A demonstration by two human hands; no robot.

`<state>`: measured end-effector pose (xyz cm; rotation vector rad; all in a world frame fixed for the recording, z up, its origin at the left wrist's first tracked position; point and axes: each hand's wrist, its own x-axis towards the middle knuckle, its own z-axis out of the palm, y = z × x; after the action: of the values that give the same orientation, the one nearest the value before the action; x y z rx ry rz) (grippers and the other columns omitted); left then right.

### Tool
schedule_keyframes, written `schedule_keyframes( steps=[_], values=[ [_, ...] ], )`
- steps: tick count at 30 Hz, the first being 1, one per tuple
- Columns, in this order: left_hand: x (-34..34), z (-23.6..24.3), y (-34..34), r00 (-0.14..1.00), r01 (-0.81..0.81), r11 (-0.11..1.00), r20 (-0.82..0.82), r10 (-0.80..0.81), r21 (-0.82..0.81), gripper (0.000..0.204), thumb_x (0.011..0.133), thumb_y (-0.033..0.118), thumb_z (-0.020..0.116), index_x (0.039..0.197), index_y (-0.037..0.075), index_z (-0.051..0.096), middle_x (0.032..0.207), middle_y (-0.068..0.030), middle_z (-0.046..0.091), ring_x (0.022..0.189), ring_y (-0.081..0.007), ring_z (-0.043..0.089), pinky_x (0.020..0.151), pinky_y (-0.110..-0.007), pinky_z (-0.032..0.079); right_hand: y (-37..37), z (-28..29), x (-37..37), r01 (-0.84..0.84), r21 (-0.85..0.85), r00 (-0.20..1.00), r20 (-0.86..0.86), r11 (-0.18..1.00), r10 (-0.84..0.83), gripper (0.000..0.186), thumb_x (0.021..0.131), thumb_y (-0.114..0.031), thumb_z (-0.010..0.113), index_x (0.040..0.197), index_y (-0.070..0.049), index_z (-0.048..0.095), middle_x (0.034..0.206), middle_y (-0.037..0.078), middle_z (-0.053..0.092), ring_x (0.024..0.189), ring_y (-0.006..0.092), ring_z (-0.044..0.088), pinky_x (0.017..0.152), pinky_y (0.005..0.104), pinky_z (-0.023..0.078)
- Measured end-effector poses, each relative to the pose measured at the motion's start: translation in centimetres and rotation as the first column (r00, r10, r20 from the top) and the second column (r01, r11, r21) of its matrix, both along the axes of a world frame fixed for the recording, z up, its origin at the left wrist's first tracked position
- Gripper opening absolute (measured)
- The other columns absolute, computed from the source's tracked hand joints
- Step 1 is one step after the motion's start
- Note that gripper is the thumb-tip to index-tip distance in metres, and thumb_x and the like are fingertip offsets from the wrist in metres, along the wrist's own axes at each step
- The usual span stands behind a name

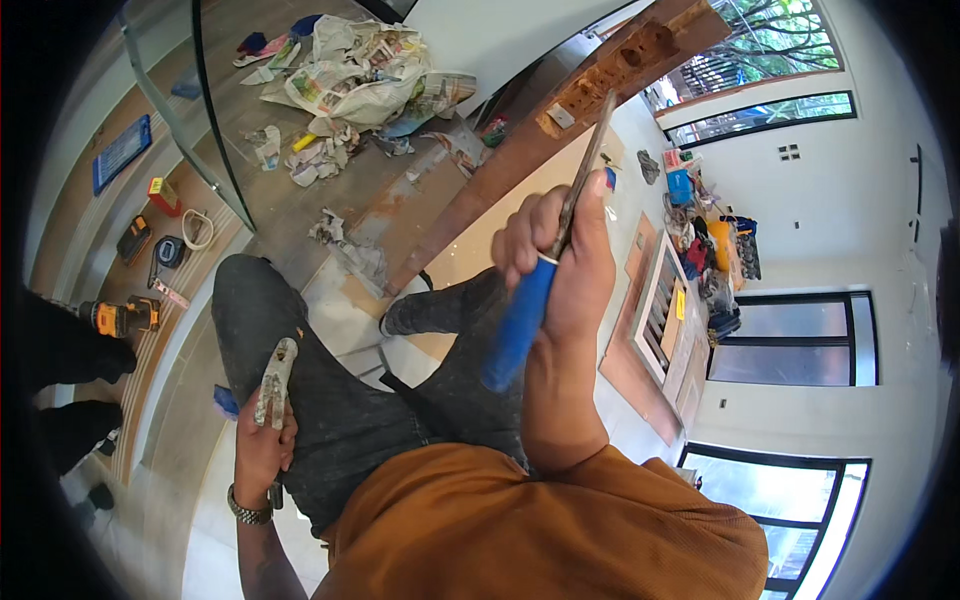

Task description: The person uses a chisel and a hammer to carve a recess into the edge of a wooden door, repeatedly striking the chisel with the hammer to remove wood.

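Observation:
My right hand [565, 265] is closed around a chisel with a blue handle [518, 325]; its thin metal blade [588, 165] points up at a long brown wooden frame piece [560, 115] that has a row of cut mortise holes [625, 62]. My left hand [262, 440] rests on my left thigh and grips the worn pale handle of a tool [275, 382], probably a hammer, whose head is hidden. I wear dark jeans and an orange shirt.
Crumpled newspaper [360, 75] and scraps litter the wooden floor beyond the frame. A yellow cordless drill [120, 317], a tape measure [168, 252] and small boxes lie at the left. Another person's dark legs [60, 350] stand at the far left. A white louvred panel [660, 310] leans at the right.

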<state>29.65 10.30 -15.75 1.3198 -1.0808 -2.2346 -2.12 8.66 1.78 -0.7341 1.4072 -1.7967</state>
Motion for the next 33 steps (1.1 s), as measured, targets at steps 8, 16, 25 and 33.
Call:
schedule_keyframes(
  steps=[8, 16, 25, 33],
  values=[
    [0.1, -0.7, 0.2, 1.0, -0.017, 1.0, 0.01, 0.017, 0.016, 0.014, 0.101, 0.019, 0.045, 0.096, 0.008, 0.051, 0.058, 0.0017, 0.045, 0.038, -0.0037, 0.036, 0.033, -0.02, 0.03, -2.8, 1.7, 0.5, 0.222, 0.031, 0.94, -0.272, 0.975, -0.205, 0.048, 0.104, -0.039, 0.041, 0.079, -0.002, 0.06, 0.061, 0.005, 0.056, 0.051, 0.0113, 0.052, 0.049, 0.0242, 0.041],
    [0.8, -1.1, 0.5, 0.999, -0.035, 0.999, 0.007, 0.035, 0.026, 0.017, 0.101, 0.022, 0.046, 0.095, 0.007, 0.051, 0.058, 0.002, 0.045, 0.038, -0.0035, 0.036, 0.033, -0.02, 0.03, -2.9, 0.5, 0.7, 0.246, 0.11, 0.853, -0.497, 0.963, -0.161, 0.036, 0.104, -0.03, 0.039, 0.088, -0.003, 0.056, 0.053, 0.006, 0.05, 0.043, 0.0124, 0.046, 0.042, 0.0261, 0.038],
    [0.9, -1.1, 0.8, 0.999, -0.033, 0.999, 0.029, 0.033, 0.006, 0.019, 0.102, 0.024, 0.047, 0.095, 0.007, 0.052, 0.059, 0.0026, 0.046, 0.039, -0.003, 0.037, 0.033, -0.02, 0.031, -3.3, 1.5, 0.4, 0.258, 0.039, 0.836, -0.51, 0.965, -0.203, 0.034, 0.103, -0.029, 0.038, 0.094, -0.001, 0.056, 0.053, 0.006, 0.049, 0.042, 0.0139, 0.046, 0.042, 0.0262, 0.038],
    [0.8, -1.0, 0.6, 0.998, -0.028, 1.0, 0.057, 0.028, -0.01, 0.022, 0.102, 0.027, 0.048, 0.095, 0.006, 0.051, 0.06, 0.0027, 0.044, 0.041, -0.0031, 0.036, 0.034, -0.02, 0.032, 1.3, -0.8, 0.9, 0.169, 0.17, 0.916, -0.39, 0.971, -0.091, 0.034, 0.104, -0.029, 0.038, 0.093, -0.002, 0.055, 0.052, 0.005, 0.048, 0.041, 0.0134, 0.045, 0.043, 0.0263, 0.038]
  ],
)
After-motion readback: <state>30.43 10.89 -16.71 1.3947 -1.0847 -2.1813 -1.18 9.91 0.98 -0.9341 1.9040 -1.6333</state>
